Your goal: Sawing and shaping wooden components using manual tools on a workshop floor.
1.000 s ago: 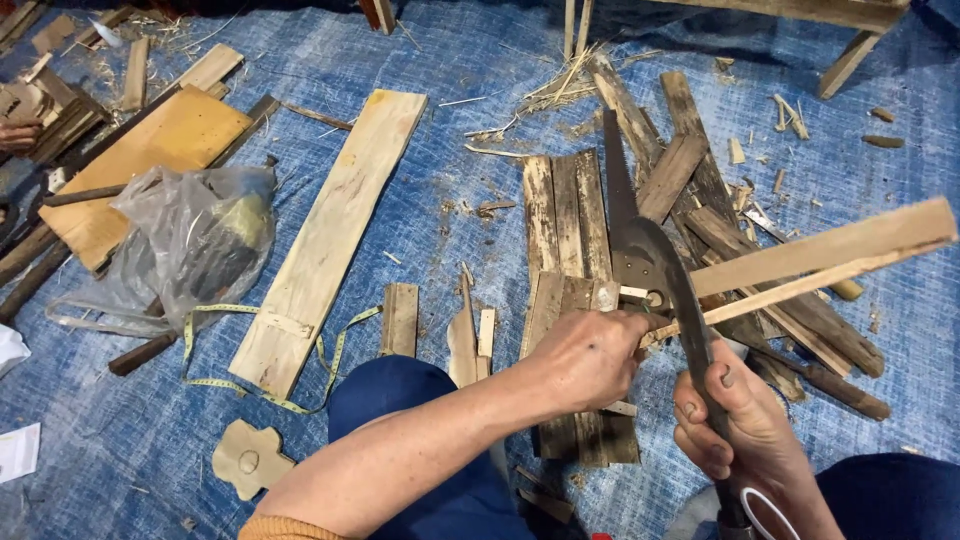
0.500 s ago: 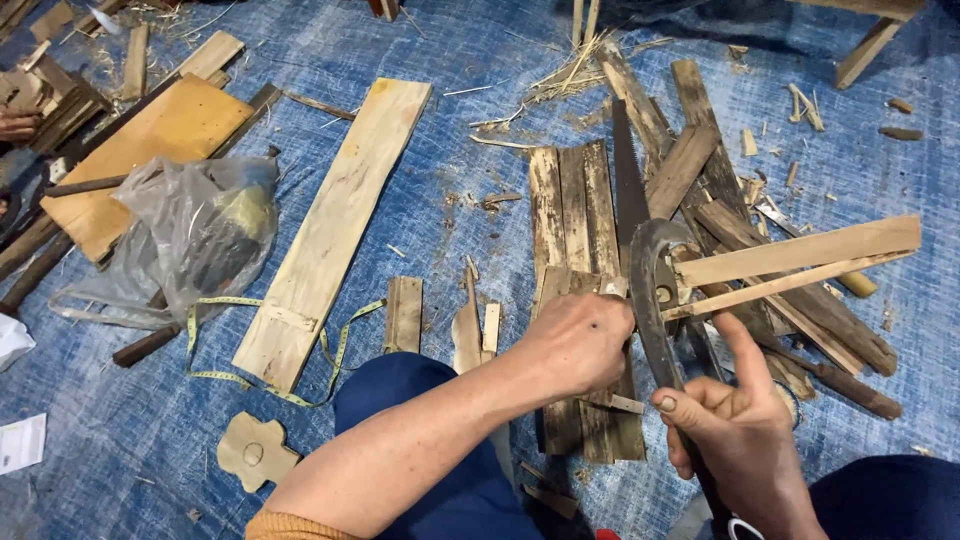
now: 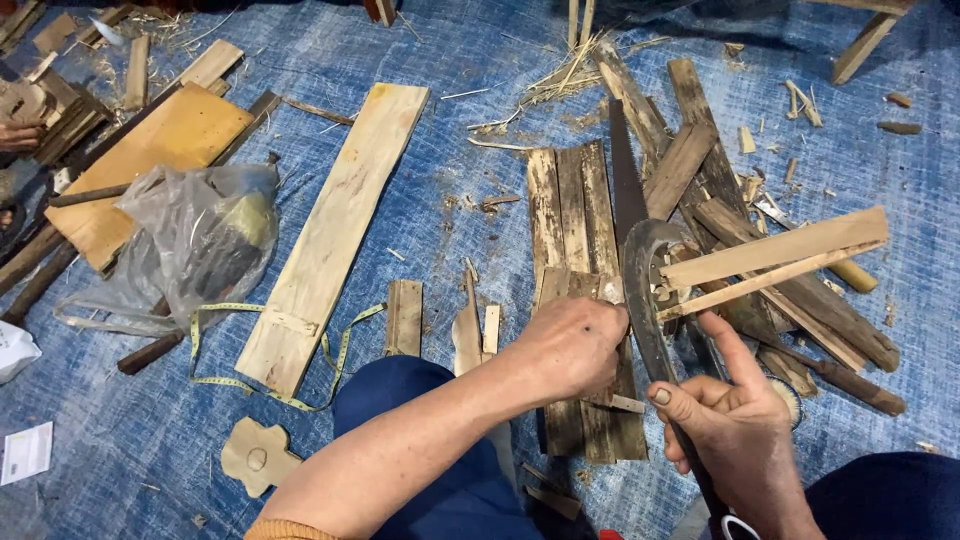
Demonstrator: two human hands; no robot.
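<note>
- The left hand (image 3: pixel 570 345) is closed, pressing the pale wood strip (image 3: pixel 775 255) on the weathered planks (image 3: pixel 572 215).
- The right hand (image 3: pixel 735 420) grips the curved knife (image 3: pixel 645 290).
- A crumpled clear plastic bag (image 3: pixel 195 240) lies far left.

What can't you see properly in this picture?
Head view only:
- Plastic bag: its contents are blurred by the cloudy plastic.
- Knife: the handle is hidden in the right hand and cut off by the bottom edge.
- Left hand: its fingertips curl out of sight, hiding the grip on the pale wooden strip.
</note>
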